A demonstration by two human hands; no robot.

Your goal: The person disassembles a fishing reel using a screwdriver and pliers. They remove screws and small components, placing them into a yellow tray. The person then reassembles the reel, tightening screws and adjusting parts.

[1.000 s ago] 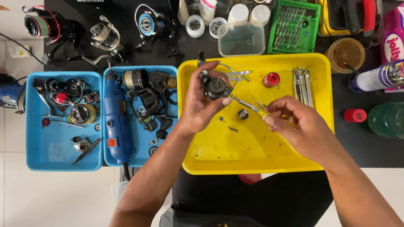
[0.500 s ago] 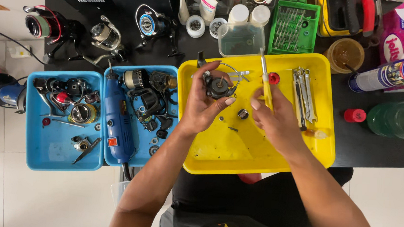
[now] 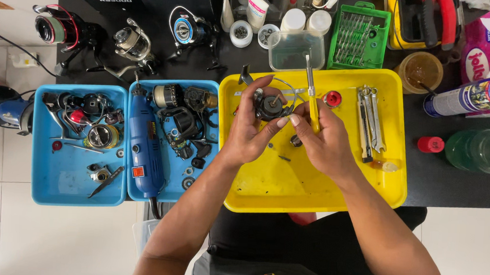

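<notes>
My left hand [image 3: 250,133] grips a dark fishing reel body [image 3: 271,105] above the far left part of the yellow tray [image 3: 309,195]. My right hand [image 3: 325,141] holds a yellow-handled screwdriver [image 3: 312,96] upright, its shaft pointing away from me, and its fingertips touch the reel beside my left thumb. Small loose parts [image 3: 296,140] lie in the tray under my hands. A red cap [image 3: 332,98] and a set of metal wrenches [image 3: 369,122] rest in the tray to the right.
Two blue trays [image 3: 61,183] on the left hold reel parts and a blue rotary tool [image 3: 144,142]. Behind them stand several reels [image 3: 130,43], a green bit case [image 3: 357,39], a clear tub [image 3: 293,51], a spray can [image 3: 474,95] and a green bottle [image 3: 482,149].
My right hand rose from the tray's middle, turned the screwdriver upright, and moved left until it met the reel in my left hand.
</notes>
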